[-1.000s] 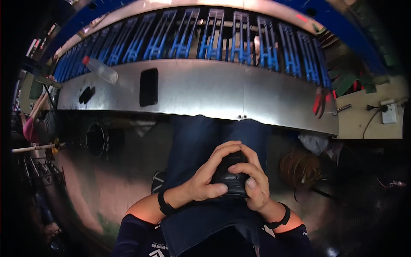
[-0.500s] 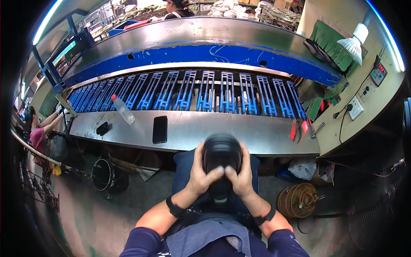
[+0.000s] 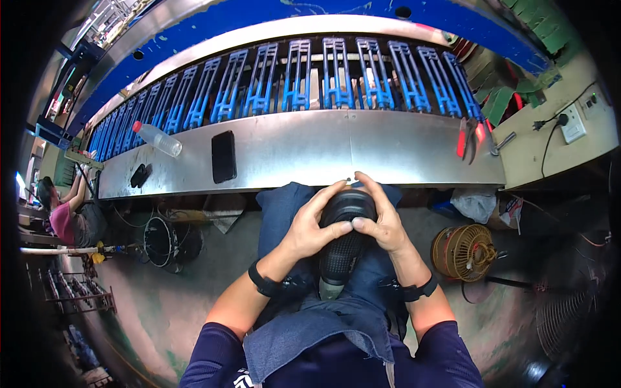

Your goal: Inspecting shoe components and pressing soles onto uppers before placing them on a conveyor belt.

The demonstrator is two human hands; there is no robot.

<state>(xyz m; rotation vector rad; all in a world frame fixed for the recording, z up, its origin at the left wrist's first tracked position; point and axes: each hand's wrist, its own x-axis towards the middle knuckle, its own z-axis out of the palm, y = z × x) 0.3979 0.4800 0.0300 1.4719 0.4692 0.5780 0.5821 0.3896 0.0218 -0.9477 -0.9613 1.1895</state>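
Above my lap is a black shoe with a textured mesh surface, its narrow end toward me and a grey-green piece showing at that end. My left hand wraps the shoe's far left side, thumb pressed on top. On the opposite side my right hand grips it the same way, and the two thumb tips almost meet over the shoe. The fingertips reach around its rounded far end, just in front of the metal bench edge. The shoe's underside is hidden.
On the bench lie a black phone, a red-capped clear bottle, small black items and red-handled pliers. Blue metal holders line up behind. A round woven basket stands at floor right. Another person is at far left.
My view has tipped downward, so the bench sits higher in the picture. The shoe has tilted, showing more of its mesh near end. Both hands still hold it, fingers now further around the far end.
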